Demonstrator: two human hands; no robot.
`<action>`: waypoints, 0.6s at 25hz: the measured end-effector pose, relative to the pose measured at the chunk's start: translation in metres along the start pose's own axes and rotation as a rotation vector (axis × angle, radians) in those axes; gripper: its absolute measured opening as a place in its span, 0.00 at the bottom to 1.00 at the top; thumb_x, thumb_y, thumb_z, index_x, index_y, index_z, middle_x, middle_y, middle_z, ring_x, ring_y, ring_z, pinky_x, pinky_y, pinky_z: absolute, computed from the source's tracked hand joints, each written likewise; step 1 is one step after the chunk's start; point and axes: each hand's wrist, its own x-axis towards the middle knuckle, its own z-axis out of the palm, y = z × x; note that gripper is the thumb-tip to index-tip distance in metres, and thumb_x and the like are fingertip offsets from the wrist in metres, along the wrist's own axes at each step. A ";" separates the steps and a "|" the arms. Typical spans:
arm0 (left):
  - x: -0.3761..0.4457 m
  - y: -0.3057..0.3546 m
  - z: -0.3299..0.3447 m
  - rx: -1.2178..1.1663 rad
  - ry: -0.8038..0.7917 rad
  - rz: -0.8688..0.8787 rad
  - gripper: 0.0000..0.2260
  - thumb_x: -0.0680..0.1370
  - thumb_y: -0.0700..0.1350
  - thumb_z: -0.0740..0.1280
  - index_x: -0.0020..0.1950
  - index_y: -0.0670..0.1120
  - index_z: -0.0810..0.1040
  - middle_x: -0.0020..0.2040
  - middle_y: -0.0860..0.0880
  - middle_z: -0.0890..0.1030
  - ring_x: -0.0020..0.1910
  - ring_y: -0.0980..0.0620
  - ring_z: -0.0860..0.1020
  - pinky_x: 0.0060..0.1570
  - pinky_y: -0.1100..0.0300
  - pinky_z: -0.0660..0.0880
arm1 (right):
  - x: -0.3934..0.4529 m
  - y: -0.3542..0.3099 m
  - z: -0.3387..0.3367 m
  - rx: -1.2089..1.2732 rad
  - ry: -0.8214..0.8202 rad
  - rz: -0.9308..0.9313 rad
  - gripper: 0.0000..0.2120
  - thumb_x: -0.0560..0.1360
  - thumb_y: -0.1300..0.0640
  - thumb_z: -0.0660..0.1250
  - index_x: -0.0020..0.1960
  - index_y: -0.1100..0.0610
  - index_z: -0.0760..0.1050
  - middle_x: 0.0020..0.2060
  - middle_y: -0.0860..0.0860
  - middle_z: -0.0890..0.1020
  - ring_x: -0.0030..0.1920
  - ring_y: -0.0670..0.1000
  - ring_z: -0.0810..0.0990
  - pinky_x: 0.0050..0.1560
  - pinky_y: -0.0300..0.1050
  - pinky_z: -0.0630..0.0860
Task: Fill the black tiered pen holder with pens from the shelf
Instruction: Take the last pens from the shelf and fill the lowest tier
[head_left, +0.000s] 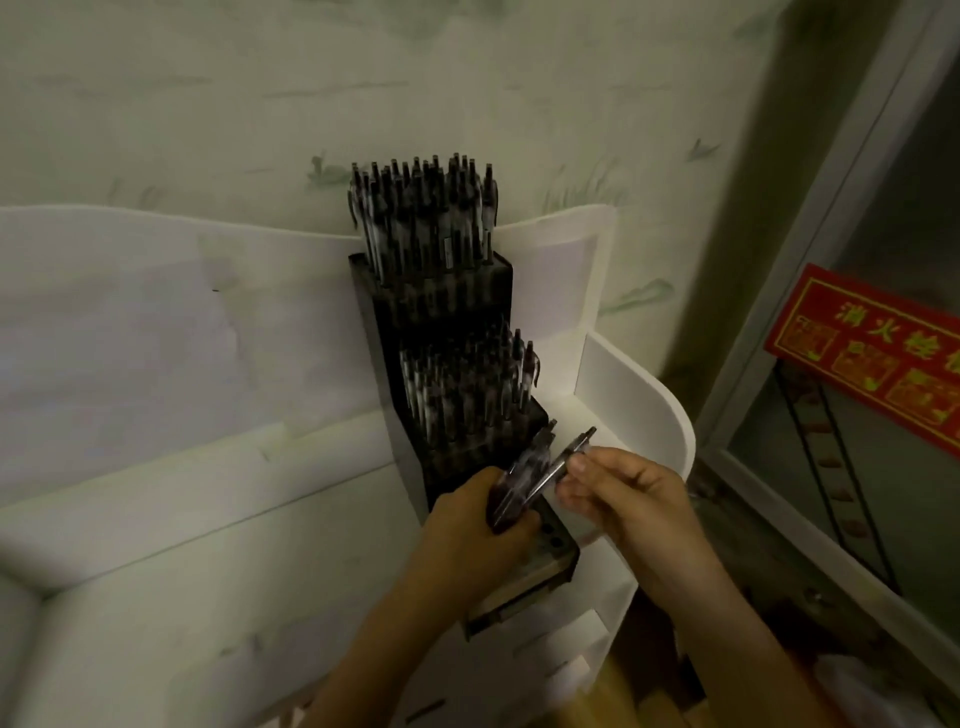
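Done: top two tiers of the pen holder are filled.
Left: front holes are bare.
Left hand: a bunch of pens is gripped.
Right hand: one pen is pinched.

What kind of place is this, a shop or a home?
Probably a stationery shop: a pen holder packed with identical pens stands on a white display shelf, beside a red fire-hydrant sign.
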 end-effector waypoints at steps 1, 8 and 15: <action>0.002 -0.002 -0.001 0.017 0.015 -0.020 0.05 0.77 0.50 0.69 0.50 0.51 0.77 0.40 0.53 0.80 0.39 0.62 0.77 0.35 0.70 0.74 | 0.006 -0.005 -0.003 -0.002 0.038 -0.040 0.11 0.68 0.57 0.72 0.49 0.62 0.83 0.41 0.58 0.86 0.42 0.54 0.85 0.45 0.43 0.83; 0.002 -0.005 -0.012 0.040 0.161 -0.081 0.05 0.76 0.51 0.69 0.44 0.56 0.74 0.37 0.54 0.79 0.37 0.62 0.77 0.32 0.68 0.74 | 0.035 -0.010 -0.019 -0.444 0.148 -0.389 0.03 0.73 0.59 0.71 0.46 0.52 0.83 0.38 0.42 0.85 0.41 0.40 0.83 0.46 0.31 0.78; 0.000 0.003 -0.020 0.022 0.231 -0.069 0.08 0.75 0.49 0.71 0.41 0.58 0.72 0.34 0.56 0.77 0.34 0.63 0.77 0.30 0.72 0.69 | 0.047 0.039 -0.020 -0.752 0.042 -0.552 0.07 0.74 0.59 0.72 0.48 0.48 0.81 0.40 0.33 0.80 0.45 0.35 0.80 0.45 0.21 0.71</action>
